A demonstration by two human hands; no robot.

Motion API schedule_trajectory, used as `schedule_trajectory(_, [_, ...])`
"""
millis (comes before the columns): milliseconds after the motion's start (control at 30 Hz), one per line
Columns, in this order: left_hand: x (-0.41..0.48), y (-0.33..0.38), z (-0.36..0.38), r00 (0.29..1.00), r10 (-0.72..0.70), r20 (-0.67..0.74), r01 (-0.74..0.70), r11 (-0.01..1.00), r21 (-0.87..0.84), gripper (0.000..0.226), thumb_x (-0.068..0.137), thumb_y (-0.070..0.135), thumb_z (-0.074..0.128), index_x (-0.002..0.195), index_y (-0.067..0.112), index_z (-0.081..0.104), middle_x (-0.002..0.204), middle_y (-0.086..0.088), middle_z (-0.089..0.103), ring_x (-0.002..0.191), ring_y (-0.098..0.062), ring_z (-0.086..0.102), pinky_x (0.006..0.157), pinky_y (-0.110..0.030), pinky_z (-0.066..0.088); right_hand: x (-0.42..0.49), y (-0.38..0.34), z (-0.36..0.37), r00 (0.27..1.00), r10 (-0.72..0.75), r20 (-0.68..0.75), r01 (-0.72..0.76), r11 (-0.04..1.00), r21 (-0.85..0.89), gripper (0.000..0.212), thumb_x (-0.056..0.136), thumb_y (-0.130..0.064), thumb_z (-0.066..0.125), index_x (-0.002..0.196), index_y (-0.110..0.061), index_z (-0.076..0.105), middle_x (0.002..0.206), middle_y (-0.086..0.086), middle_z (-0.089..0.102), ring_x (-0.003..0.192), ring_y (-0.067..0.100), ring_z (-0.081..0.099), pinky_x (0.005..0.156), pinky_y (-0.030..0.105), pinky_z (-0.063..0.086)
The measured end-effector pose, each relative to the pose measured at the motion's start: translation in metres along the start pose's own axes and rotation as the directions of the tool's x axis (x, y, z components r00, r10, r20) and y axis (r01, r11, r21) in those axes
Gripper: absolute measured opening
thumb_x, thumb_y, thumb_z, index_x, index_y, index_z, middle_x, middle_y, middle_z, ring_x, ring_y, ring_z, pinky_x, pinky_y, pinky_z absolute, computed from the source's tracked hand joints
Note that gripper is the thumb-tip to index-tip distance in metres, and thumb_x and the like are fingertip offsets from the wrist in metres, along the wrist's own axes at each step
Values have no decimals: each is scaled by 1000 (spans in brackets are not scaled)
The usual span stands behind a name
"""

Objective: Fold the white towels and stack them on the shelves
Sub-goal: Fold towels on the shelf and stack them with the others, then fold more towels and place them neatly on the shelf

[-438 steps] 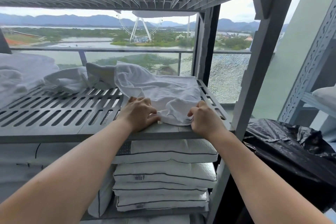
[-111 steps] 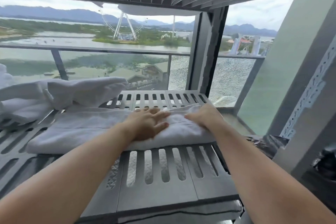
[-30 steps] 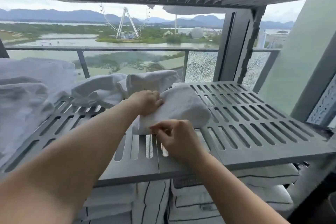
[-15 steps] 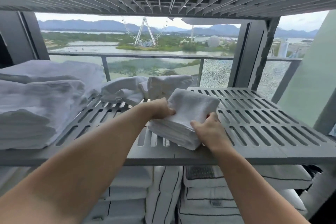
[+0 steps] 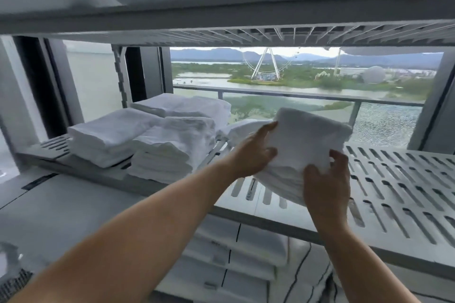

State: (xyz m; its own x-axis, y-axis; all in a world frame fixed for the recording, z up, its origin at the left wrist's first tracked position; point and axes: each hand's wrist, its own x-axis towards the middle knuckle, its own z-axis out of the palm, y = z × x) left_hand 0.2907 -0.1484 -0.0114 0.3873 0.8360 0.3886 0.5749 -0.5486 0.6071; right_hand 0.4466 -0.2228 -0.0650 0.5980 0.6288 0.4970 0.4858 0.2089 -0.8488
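A high-rise linen storeroom: slotted grey shelving (image 5: pixel 398 179), stacked white towels (image 5: pixel 170 150), pillows (image 5: pixel 236 248) below.

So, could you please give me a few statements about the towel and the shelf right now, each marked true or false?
1. Both hands grip the folded towel, the left hand at its left edge and the right hand at its near edge. True.
2. The folded towel lies flat on the slatted shelf. False: it is tilted, with its far edge raised.
3. Stacks of folded towels sit at the left of the shelf. True.
4. The level below the shelf holds nothing. False: striped white pillows are piled there.
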Motion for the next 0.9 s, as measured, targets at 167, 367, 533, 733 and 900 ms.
schedule_trajectory(167, [1,-47,-53,996,12,-86,-10,1000,24,70,91,24,61,154,33,30,147,-9,49,126,-28,51,102,-32,41,-12,-34,66,998,-48,-31,49,998,38,48,85,-13,55,129,-19,40,126,13,55,100,25,49,81,35,40])
schedule_trajectory(367, [18,-99,-124,992,44,-116,-45,999,-6,70,91,25,62,153,37,30,144,-10,51,122,-29,53,100,-36,45,-14,-74,145,990,-70,-123,79,994,74,46,81,-17,57,124,-25,43,118,12,60,101,33,56,82,41,47])
schedule_trajectory(533, [33,-126,-166,992,57,-112,-66,995,-77,70,91,28,63,153,41,31,143,-8,52,123,-27,53,102,-38,44,-8,-95,188,978,-81,-193,104,988,111,44,79,-21,58,121,-30,46,112,10,61,98,29,57,77,35,42])
schedule_trajectory(733, [49,-148,-189,991,60,-118,-79,983,-164,68,91,29,61,152,43,33,143,-5,52,119,-26,55,98,-38,47,0,-108,217,966,-115,-233,147,981,127,44,78,-25,57,120,-34,48,104,-1,62,90,21,56,70,32,42])
schedule_trajectory(900, [58,-156,-202,987,23,-160,-59,973,-223,69,90,27,64,151,42,35,141,-3,55,116,-26,58,99,-42,50,13,-112,240,964,-137,-230,182,965,187,43,78,-26,59,119,-33,50,102,-4,64,88,17,57,69,30,41])
